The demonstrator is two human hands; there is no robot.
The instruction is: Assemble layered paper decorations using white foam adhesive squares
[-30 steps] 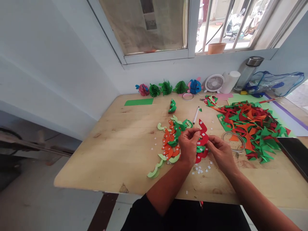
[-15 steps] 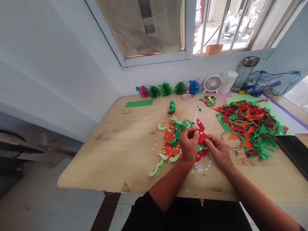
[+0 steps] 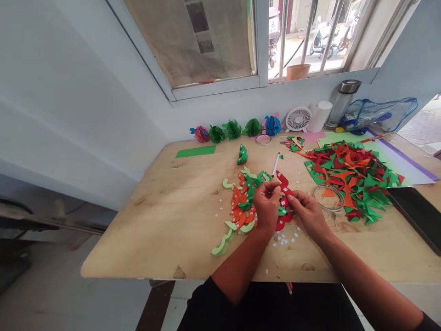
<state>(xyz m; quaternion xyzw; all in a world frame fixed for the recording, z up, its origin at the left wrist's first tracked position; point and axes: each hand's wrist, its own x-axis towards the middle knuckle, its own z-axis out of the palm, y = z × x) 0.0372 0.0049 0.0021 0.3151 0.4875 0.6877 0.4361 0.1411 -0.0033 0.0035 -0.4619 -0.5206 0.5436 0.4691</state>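
Note:
A wavy red paper cutout (image 3: 284, 182) dotted with small white squares stands between my hands. My right hand (image 3: 308, 212) pinches its right edge between thumb and fingers. Just left of the strip, the thumb and fingertips of my left hand (image 3: 267, 202) are pressed together. Whatever they hold is too small to make out. Below lie more red cutouts (image 3: 281, 224), partly hidden by the hands. Beside my left hand spreads a loose pile of orange cutouts (image 3: 237, 202), mixed with green cutouts (image 3: 253, 184) and pale green ones. Tiny white squares (image 3: 284, 240) are scattered near my wrists.
A heap of paper scraps (image 3: 351, 174), a metal ring (image 3: 327, 197) and a black phone (image 3: 415, 214) lie on the right. A white pen (image 3: 275, 164) lies beyond my hands. Along the wall stand folded paper figures (image 3: 233, 129), a small fan (image 3: 298, 119) and a glass bottle (image 3: 341, 105).
My left fingertips have come away from the red cutout's face and sit slightly to its left. My right hand keeps its pinch on the edge. The whole view has shifted a little.

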